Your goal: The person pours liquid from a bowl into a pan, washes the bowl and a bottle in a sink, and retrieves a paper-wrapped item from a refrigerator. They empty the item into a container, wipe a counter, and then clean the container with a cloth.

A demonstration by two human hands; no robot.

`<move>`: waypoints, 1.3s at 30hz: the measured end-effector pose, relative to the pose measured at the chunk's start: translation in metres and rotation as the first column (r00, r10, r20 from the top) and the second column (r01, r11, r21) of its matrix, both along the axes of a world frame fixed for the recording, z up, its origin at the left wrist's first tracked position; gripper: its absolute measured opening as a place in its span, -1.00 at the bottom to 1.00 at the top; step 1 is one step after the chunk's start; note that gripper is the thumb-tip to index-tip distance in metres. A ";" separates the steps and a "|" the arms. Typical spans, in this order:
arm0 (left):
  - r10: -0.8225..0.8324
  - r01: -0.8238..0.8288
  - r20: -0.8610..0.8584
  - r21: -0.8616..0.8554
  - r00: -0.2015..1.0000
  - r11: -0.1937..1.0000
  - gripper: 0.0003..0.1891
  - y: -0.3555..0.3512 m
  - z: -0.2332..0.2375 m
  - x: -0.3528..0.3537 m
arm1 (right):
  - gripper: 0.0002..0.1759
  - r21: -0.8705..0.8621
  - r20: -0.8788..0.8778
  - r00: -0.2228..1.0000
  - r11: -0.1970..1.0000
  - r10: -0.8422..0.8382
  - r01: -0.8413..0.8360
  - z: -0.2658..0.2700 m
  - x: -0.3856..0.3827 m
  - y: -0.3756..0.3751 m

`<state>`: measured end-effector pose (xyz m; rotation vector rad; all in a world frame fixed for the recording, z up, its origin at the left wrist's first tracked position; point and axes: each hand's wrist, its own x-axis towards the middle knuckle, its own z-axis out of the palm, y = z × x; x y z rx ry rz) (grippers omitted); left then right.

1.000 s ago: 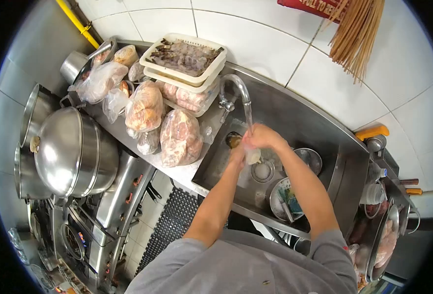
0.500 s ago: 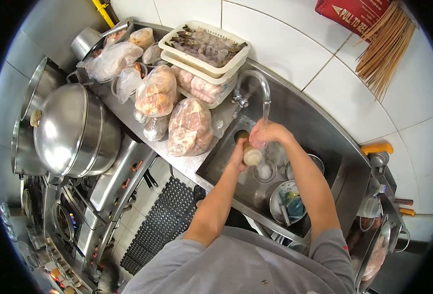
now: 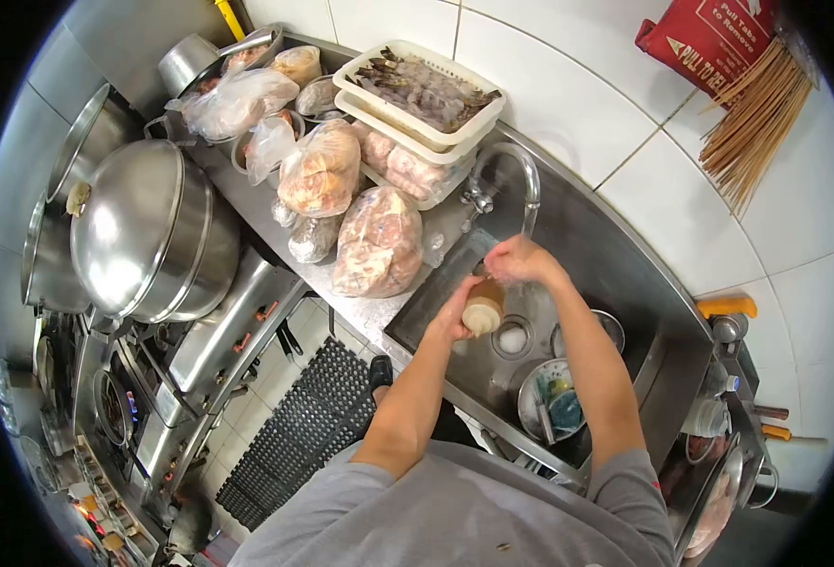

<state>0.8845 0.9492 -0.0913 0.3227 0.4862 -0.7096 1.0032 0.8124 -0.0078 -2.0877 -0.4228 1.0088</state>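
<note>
Over the sink [image 3: 424, 317], beneath the curved tap [image 3: 531, 184], I hold a tan bottle [image 3: 485, 300] with a pale, rounded end tipped down toward me. My left hand [image 3: 455, 314] is wrapped round its left side. Closed at the bottle's far end, close under the tap, is my right hand [image 3: 523, 261]; its fingertips are partly hidden. Below the bottle, whitish foam or water covers the drain [image 3: 512, 337]. A metal bowl [image 3: 533, 402] with a blue-green scouring pad [image 3: 565, 410] sits in the sink near my right forearm.
Left of the sink, bagged meat [image 3: 379, 242] and stacked white trays [image 3: 415, 128] topped with shrimp crowd the steel counter. A large domed pot [image 3: 138, 231] stands by the stove. Skewers [image 3: 755, 128] hang on the right wall. A black mat [image 3: 294, 425] covers part of the floor.
The bottle has turned so its pale end points more downward, showing more of its tan side. My right hand has shifted round its far end. The view has moved slightly.
</note>
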 end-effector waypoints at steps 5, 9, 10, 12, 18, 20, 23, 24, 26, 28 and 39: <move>-0.171 0.130 0.128 0.280 0.977 0.951 -0.52 -0.007 0.005 0.005 | -0.82 0.024 -0.098 0.988 0.992 -0.122 0.125 0.009 0.000 -0.004; -0.238 0.114 0.098 0.667 0.966 0.736 -0.53 -0.024 -0.004 0.012 | -0.79 0.082 -0.103 0.994 0.996 0.026 -0.017 0.013 -0.010 -0.004; -0.310 0.110 0.132 0.750 0.942 0.652 -0.40 -0.029 -0.031 0.020 | -0.77 0.104 -0.100 0.990 0.990 0.100 -0.090 0.011 -0.009 -0.003; -0.480 0.033 0.158 0.930 0.863 0.366 -0.32 -0.037 -0.036 0.025 | -0.75 0.062 -0.201 0.974 0.994 0.106 -0.095 0.021 -0.010 0.006; -0.599 -0.098 0.134 0.991 0.789 0.093 -0.14 -0.052 -0.015 0.031 | -0.62 0.222 -0.316 0.945 0.962 -0.085 0.161 -0.009 0.009 0.006; -0.473 -0.090 0.089 0.996 0.877 0.020 -0.13 -0.059 -0.008 0.027 | -0.58 0.240 -0.428 0.892 0.933 -0.147 0.268 0.005 0.011 0.016; -0.444 -0.041 0.043 0.999 0.895 0.015 -0.01 -0.060 0.005 0.030 | -0.55 0.261 -0.552 0.809 0.880 -0.201 0.397 0.014 0.014 0.034; -0.430 -0.075 0.084 0.996 0.899 0.038 0.01 -0.061 0.006 0.029 | -0.54 0.267 -0.586 0.777 0.850 -0.230 0.453 0.015 0.016 0.039; -0.395 -0.149 0.169 0.986 0.903 0.080 0.05 -0.061 -0.001 0.031 | -0.56 0.253 -0.678 0.667 0.754 -0.309 0.606 0.019 0.013 0.047; -0.448 -0.124 0.145 0.989 0.882 0.076 0.05 -0.054 -0.007 0.031 | -0.56 0.411 -0.813 0.568 0.565 -0.129 0.716 0.015 0.023 0.045; -0.226 0.084 0.223 0.512 0.948 0.855 -0.47 0.022 0.070 -0.026 | -0.16 0.226 0.516 0.841 0.920 0.165 -0.319 0.007 -0.049 -0.041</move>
